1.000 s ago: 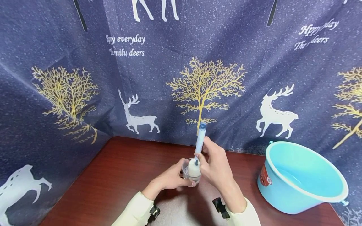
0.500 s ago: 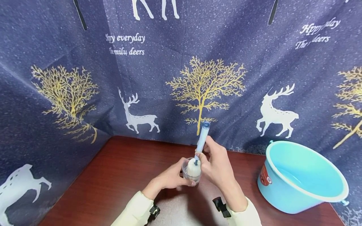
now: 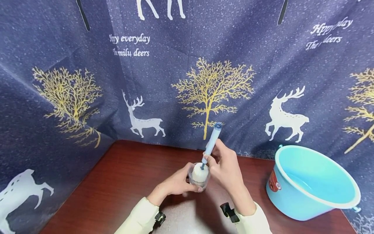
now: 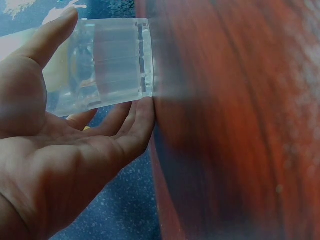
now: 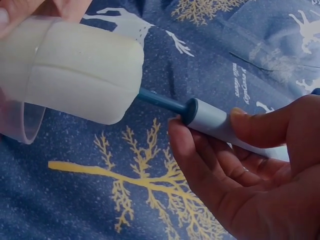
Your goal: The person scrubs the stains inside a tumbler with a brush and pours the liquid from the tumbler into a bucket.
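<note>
A clear cup (image 4: 117,60) is held by my left hand (image 3: 179,182), thumb on one side and fingers on the other. Its base is at the tabletop; whether it touches is unclear. A sponge cup brush has its white sponge head (image 5: 85,70) partly inside the cup, with the upper part above the rim. My right hand (image 3: 228,167) grips the brush's pale blue handle (image 3: 213,140) near its lower end, between thumb and fingers. A dark blue stem (image 5: 162,101) joins handle and sponge. The handle leans to the right.
A light blue bucket (image 3: 306,208) with a white rim stands at the right of the reddish-brown wooden table (image 3: 117,182). Behind the table hangs a dark blue cloth (image 3: 163,74) printed with deer and trees. Both wrists wear black straps.
The brush handle has tilted further to the right, its top swinging away. My right hand has shifted slightly right and up. My left hand stays nearly still on the cup.
</note>
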Tool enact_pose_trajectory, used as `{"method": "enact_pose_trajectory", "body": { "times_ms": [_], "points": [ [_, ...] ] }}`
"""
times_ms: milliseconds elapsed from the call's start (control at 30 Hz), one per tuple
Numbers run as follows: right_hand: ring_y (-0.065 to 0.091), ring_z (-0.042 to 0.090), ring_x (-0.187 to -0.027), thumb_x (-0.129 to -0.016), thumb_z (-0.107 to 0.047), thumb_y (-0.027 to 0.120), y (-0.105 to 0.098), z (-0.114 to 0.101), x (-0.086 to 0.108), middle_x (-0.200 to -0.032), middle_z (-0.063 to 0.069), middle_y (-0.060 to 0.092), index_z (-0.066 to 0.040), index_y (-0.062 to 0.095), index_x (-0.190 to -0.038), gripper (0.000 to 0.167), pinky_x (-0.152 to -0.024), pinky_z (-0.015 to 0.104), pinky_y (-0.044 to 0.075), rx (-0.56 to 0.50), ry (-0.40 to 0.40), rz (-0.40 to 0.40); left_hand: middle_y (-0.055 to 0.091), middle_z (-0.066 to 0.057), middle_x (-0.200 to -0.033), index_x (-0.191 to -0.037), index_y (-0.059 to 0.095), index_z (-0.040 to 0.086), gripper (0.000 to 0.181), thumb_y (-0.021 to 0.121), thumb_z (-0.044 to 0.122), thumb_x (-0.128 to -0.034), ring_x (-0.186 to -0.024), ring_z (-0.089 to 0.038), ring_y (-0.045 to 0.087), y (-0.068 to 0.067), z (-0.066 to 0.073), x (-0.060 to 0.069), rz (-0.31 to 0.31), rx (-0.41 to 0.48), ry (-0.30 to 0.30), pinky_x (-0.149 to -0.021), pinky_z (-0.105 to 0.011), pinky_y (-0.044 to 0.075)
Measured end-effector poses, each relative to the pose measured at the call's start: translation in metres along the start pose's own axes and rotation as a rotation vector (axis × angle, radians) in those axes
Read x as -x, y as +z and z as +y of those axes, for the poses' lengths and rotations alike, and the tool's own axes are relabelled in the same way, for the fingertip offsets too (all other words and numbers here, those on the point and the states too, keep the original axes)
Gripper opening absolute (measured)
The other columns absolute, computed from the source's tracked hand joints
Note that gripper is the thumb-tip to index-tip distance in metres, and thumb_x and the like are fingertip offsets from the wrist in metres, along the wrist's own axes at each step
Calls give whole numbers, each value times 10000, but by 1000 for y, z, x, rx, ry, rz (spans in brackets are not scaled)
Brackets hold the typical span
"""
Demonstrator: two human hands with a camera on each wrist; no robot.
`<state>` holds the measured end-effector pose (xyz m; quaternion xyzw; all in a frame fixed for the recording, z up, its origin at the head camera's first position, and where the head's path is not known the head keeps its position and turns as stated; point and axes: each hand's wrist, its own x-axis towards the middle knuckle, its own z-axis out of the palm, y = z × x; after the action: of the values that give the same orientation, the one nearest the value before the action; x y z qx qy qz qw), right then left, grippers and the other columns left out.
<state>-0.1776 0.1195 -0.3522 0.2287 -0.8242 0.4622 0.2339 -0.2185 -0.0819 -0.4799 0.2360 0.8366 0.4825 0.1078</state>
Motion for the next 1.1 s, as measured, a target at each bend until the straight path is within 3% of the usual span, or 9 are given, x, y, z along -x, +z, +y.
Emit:
{"method": "enact_pose_trajectory", "body": {
  "times_ms": [733,1100],
  "points": [
    [742,122,-788,-891,49,784,3,12,-4,-884,21,799,-135,650,-1048,277,-534,259,491,-22,15,48,651,75,-1212,-1359,488,191,723,920,422,-826,-1148,-121,630,-1,2,1,7,-50,-6,-1016,-364,506],
    [783,181,-891,-872,82,793,8,15,-4,-920,28,802,-95,651,-1075,305,-626,257,563,-38,30,84,658,75,-1201,-1361,491,176,750,924,447,-811,-1112,-112,634,1,-2,-1,16,-45,20,-996,-354,507]
  ]
}}
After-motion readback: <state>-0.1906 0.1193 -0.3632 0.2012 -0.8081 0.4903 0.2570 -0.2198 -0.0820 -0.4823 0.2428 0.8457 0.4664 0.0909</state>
